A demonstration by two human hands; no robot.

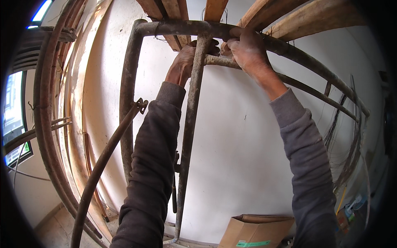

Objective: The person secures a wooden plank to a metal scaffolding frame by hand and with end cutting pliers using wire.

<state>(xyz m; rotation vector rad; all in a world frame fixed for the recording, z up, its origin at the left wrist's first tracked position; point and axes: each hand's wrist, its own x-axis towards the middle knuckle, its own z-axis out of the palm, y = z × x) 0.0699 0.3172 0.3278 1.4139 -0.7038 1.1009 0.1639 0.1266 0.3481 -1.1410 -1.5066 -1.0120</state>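
Note:
Both my arms, in dark grey sleeves, reach up to the top of a rusty, paint-spattered scaffold frame. My left hand is beside and behind its middle upright, just below the top tube. The fingers curl past the upright, which partly covers them; what they hold is hidden. My right hand is closed against the top tube, to the right of the upright, above a thinner crossbar. Whatever is between its fingers is too small to make out. Wooden planks extend above the tube, with thin wires near them.
A loose brace pipe slants up at left, with a flattened end. Bent pipes and long boards lean near a window at far left. A cardboard box stands below; dark wire strands hang at right.

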